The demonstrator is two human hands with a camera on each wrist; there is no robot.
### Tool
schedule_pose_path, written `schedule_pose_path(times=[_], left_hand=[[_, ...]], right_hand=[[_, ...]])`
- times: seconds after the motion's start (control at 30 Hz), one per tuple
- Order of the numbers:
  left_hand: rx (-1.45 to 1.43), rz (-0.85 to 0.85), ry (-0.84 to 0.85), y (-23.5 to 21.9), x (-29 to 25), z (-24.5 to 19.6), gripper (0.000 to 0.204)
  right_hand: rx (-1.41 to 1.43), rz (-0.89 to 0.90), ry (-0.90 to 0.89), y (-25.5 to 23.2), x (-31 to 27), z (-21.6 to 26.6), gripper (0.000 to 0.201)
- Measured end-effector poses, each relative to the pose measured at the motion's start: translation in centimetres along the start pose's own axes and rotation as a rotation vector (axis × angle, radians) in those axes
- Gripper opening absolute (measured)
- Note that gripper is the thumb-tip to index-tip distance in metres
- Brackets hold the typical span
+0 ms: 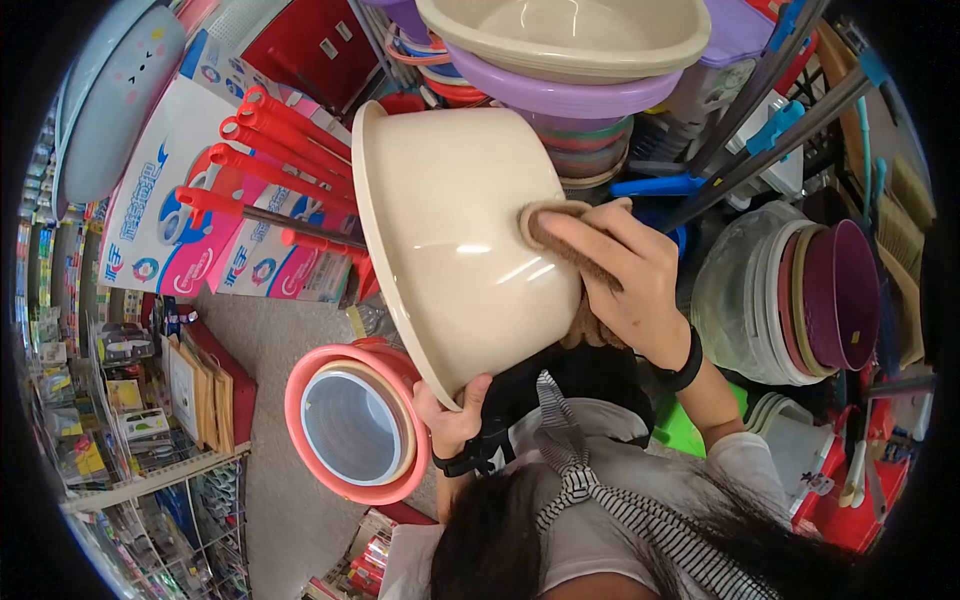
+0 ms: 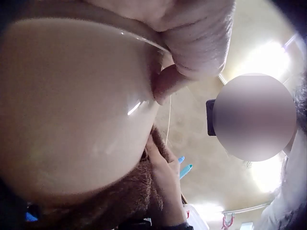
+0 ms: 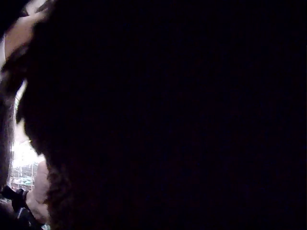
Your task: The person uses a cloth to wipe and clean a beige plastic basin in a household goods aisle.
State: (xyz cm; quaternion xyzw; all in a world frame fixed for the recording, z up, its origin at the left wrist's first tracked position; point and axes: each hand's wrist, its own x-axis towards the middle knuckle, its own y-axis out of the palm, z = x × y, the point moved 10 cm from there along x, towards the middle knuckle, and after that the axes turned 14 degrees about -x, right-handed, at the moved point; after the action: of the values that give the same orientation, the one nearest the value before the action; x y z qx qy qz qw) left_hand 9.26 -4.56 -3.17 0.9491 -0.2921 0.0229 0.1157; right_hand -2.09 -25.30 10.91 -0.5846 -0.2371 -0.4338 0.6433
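A glossy cream plastic basin (image 1: 460, 230) is held up tilted on its side in the head view, its rim toward the left. At its lower rim, my left hand (image 1: 452, 412) grips the edge, thumb on the outer wall. My right hand (image 1: 632, 285) holds a brown fluffy cloth (image 1: 560, 245) against the outside of the basin near its base, and part of the cloth hangs below the palm. From below, the left wrist view shows the basin wall (image 2: 81, 105) and the bunched cloth (image 2: 129, 191). Dark cloth blocks most of the right wrist view.
Stacked basins (image 1: 570, 40) stand ahead. Red-handled poles (image 1: 270, 165) lean by printed cartons (image 1: 160, 190) at left. A pink tub (image 1: 300, 420) with nested buckets sits on the floor. More buckets (image 1: 840, 295) stand at right, below grey poles (image 1: 770, 130). Shelves (image 1: 150, 490) line the lower left.
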Motion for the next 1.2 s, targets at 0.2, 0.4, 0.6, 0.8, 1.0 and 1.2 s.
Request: schedule_pose_path(times=[0.2, 0.4, 0.6, 0.8, 1.0, 1.2], left_hand=[[-0.007, -0.019, 0.174, -0.1, 0.2, -2.5, 0.036], [0.125, 0.283, 0.173, 1.5, -0.1, -2.3, 0.019], [0.098, 0.488, 0.178, 3.2, 0.0, -3.2, 0.014], [0.243, 0.389, -0.053, 1.8, -0.7, -4.4, 0.03], [0.317, 0.072, 0.101, 3.8, -0.3, -10.7, 0.042], [0.436, 0.101, 0.086, 3.6, -0.7, -9.6, 0.032]], right_hand=[[0.088, 0.225, -0.189, -0.4, -1.4, 3.7, 0.041], [0.277, 0.183, 0.219, 0.8, 2.5, -4.3, 0.037], [0.173, 0.252, 0.024, 0.0, 2.4, -3.1, 0.035], [0.139, 0.244, -0.036, -1.8, -1.1, -0.7, 0.044], [0.1, 0.219, -0.249, -2.9, -3.7, 4.4, 0.047], [0.235, 0.183, -0.052, -1.6, -1.0, -0.3, 0.036]])
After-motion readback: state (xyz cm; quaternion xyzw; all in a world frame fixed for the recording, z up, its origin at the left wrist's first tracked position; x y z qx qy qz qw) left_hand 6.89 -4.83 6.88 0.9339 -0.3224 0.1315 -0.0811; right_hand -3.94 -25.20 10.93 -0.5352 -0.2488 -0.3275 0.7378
